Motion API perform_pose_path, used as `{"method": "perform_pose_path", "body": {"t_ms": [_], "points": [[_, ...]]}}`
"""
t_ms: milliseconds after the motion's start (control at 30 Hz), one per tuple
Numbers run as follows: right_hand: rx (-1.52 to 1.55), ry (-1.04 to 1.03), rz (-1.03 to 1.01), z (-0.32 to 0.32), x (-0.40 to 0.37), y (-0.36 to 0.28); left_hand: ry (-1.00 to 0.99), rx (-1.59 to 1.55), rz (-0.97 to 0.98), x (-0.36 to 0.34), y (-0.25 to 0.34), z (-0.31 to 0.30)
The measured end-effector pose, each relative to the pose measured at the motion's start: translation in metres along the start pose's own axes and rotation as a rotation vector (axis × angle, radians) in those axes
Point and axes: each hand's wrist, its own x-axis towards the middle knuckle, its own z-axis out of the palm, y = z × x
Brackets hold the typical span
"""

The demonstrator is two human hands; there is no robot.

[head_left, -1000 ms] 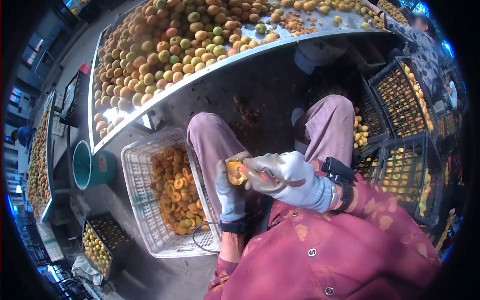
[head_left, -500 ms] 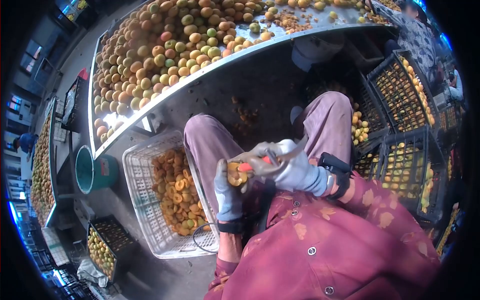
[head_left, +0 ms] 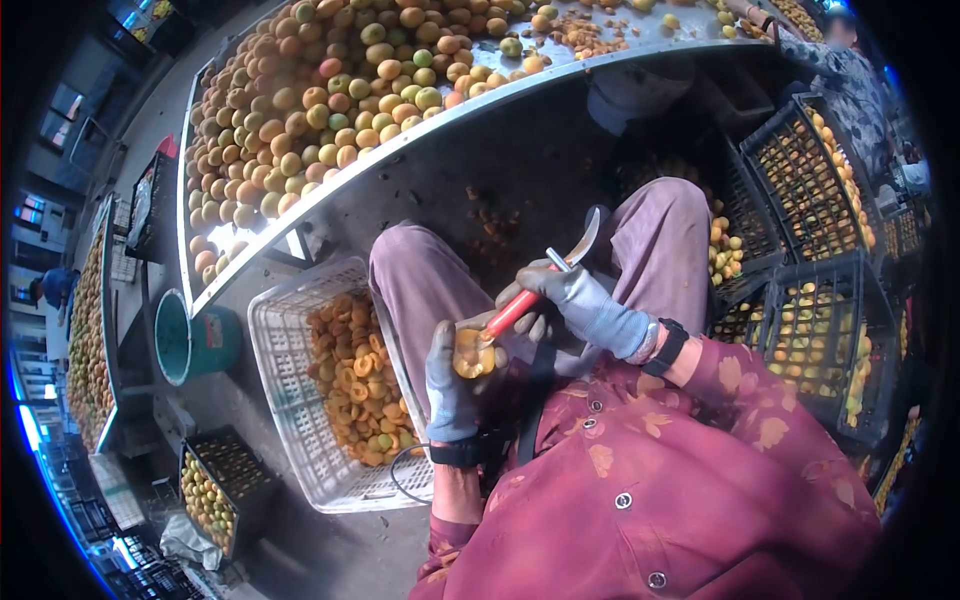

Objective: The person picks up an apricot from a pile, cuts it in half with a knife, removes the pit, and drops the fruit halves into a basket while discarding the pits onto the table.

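My left hand [head_left: 452,385], in a grey glove, holds a cut orange apricot [head_left: 470,353] over my lap. My right hand [head_left: 578,301], also gloved, grips a red-handled knife [head_left: 528,296]; its curved blade points up and away, its handle end touches the fruit. Both hands sit between my knees in purple trousers. A white plastic crate [head_left: 285,420] to my left holds several halved apricots.
A metal table [head_left: 330,195] heaped with whole apricots runs across the top. A teal bucket [head_left: 185,340] stands beside the white crate. Black crates of fruit [head_left: 805,190] stack at the right, another [head_left: 215,485] at lower left. Another person [head_left: 845,60] works at top right.
My right hand has turned the knife so the blade now points upward, away from the fruit. The left hand keeps the apricot in about the same place.
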Motion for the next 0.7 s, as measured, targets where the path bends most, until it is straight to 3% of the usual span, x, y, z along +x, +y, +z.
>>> {"method": "perform_pose_path", "body": {"t_ms": [233, 433, 500, 533, 600, 633, 700], "points": [[0.037, -0.007, 0.031, -0.013, 0.009, 0.014, 0.050, -0.042, 0.029, 0.004, -0.007, -0.001], [0.145, 0.001, 0.027, -0.017, 0.014, 0.030, -0.023, 0.008, 0.053, 0.008, -0.008, -0.012], [0.164, -0.005, 0.021, -0.011, 0.008, 0.023, -0.241, -0.125, -0.010, 0.009, -0.003, -0.019], [0.048, 0.028, -0.047, -0.007, 0.002, 0.017, -0.238, -0.124, -0.008, 0.008, -0.003, -0.017], [-0.110, 0.029, -0.160, 0.001, -0.011, 0.003, -0.045, 0.004, 0.063, 0.004, 0.003, 0.005], [-0.106, 0.034, -0.161, 0.001, -0.013, 0.005, -0.048, 0.006, 0.059, 0.004, 0.003, 0.005], [-0.204, -0.055, -0.409, 0.003, -0.016, 0.012, -0.062, -0.005, 0.049, 0.003, 0.004, 0.002]]}}
